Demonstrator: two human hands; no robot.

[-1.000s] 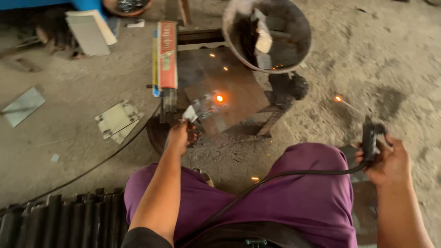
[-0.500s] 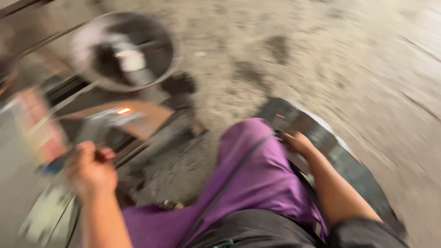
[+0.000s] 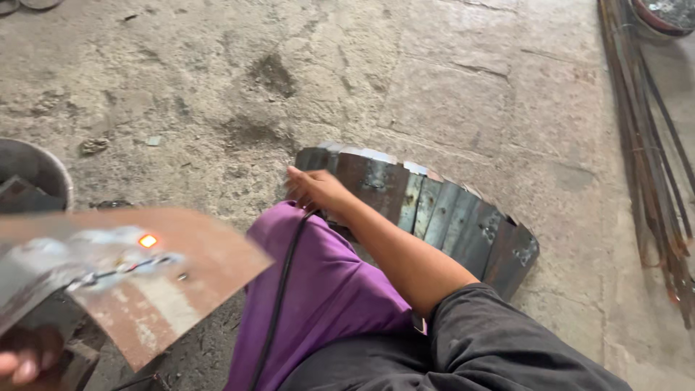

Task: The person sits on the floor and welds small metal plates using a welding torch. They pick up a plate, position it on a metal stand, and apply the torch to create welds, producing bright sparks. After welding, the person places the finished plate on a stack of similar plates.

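A row of dark steel plates [image 3: 434, 210] is stood on edge on the concrete floor [image 3: 449, 80] beside the purple-clad knee [image 3: 318, 289]; its long axis runs from upper left to lower right, and its upper-left end is touched by the right hand [image 3: 315, 190], fingers loosely curled, while whether a plate is actually pinched cannot be told. A rusty sheet [image 3: 137, 275] with a glowing weld spot [image 3: 148, 240] is supported low at the left, where the left hand [image 3: 25, 360] is only partly seen and its grip cannot be told. A burn is judged possible if the hot spot is touched, and the row may topple if an end plate is pulled, since the plates lean on one another.

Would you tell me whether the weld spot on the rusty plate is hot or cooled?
Hot: one small spot glows orange on the rusty plate.
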